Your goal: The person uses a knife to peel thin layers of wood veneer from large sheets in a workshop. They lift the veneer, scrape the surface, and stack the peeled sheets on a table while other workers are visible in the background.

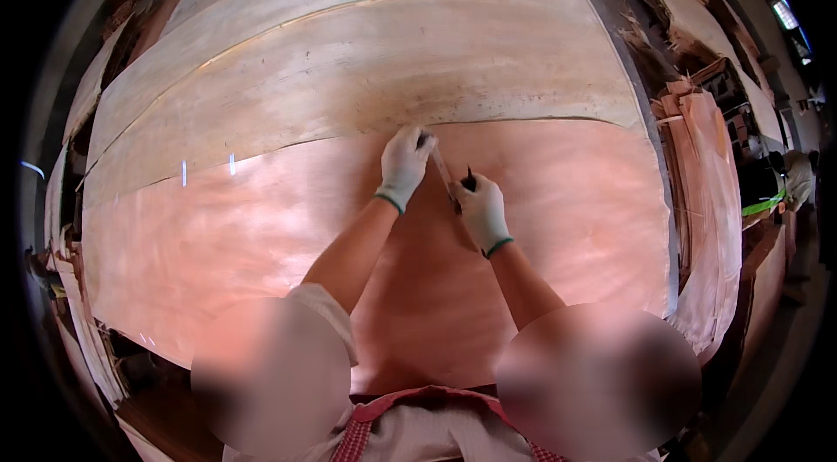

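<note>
My left hand [404, 170], in a white glove with a green cuff, pinches the upper end of a thin pale strip [443, 166] that looks like tape. The strip slants down from there to my right hand [483, 216], gloved the same way and closed around a small dark object [469, 181] whose kind I cannot make out. Both hands are over a reddish veneer sheet [567, 200], just on the near side of its edge with a paler veneer sheet [488, 52]. My left fingertips are close to that seam.
Short white strips lie at the seam on the left, one [184, 173] beside another [232, 165]. Stacked veneer pieces [697, 174] stand along the right side, with more veneer [83, 322] at the left. Behind the right stack is a bright green item [764, 203].
</note>
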Demonstrator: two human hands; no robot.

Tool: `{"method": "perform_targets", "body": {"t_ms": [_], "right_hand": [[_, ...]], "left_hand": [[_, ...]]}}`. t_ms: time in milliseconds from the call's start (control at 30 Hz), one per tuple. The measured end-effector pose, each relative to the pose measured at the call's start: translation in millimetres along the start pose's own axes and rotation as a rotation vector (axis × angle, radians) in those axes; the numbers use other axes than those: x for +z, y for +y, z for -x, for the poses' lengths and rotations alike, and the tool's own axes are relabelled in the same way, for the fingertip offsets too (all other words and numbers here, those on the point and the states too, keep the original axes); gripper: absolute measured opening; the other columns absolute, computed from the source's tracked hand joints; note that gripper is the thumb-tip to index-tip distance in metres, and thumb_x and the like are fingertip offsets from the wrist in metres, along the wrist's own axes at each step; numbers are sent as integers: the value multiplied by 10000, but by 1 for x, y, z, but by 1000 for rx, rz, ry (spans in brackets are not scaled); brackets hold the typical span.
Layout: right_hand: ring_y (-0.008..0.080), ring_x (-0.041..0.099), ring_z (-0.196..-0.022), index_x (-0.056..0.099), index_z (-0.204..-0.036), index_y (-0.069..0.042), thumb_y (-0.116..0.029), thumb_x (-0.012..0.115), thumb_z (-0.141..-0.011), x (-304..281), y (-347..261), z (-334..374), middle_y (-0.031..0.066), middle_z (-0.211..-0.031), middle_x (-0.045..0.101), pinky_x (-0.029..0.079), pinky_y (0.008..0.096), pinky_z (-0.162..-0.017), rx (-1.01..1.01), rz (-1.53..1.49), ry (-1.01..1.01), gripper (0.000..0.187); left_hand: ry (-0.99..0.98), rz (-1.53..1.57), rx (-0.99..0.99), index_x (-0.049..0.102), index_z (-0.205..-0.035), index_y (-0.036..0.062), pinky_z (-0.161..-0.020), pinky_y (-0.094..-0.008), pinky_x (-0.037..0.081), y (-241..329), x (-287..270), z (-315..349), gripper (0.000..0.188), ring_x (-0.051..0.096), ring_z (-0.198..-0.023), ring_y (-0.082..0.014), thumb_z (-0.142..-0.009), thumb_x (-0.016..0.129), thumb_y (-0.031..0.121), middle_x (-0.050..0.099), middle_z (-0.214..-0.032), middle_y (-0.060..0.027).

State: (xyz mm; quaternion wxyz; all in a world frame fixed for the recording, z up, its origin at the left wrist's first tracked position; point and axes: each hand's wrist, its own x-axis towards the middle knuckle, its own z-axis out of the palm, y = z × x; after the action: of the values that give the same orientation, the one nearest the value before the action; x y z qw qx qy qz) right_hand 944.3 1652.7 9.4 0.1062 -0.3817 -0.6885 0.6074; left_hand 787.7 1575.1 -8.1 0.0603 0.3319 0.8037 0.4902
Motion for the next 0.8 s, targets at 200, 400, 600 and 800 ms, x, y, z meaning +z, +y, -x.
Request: {"method": "perform_targets", "body": {"t_ms": [200,400,600,800], "right_hand": [[121,549,-580,595,-809,31,-164,648,-849,0,-8,-33,47,-656,583,437,293,-526,166,-172,-23,205],[349,612,-666,592,-803,23,-174,658,-803,-23,-6,-55,185,-723,631,471,411,-612,-271,401,85,207],[186,594,-597,641,-812,25,-161,634,-785,-141,-5,-112,104,-644,612,461,326,-575,28,126,85,188],[319,623,-667,673,-875,4,-151,614,-785,-170,9,-125,170,-716,645,490,411,-628,-232,552,227,189]], "left_hand": [[264,-288,64,643,-884,103,-936,-448,388,5,31,-42,154,519,-1097,-301,-766,687,192,613,-1045,-84],[56,-607,218,615,-1126,156,-1088,-449,264,-19,28,-31,365,401,-1285,-282,-783,677,264,536,-1291,-34],[-183,-665,247,493,-1299,106,-1033,-469,353,44,66,-48,480,384,-1290,-317,-835,609,151,419,-1425,-93],[-444,-700,546,453,-1339,19,-1157,-389,208,68,141,-49,460,345,-1354,-255,-924,494,213,437,-1409,-129]]}}
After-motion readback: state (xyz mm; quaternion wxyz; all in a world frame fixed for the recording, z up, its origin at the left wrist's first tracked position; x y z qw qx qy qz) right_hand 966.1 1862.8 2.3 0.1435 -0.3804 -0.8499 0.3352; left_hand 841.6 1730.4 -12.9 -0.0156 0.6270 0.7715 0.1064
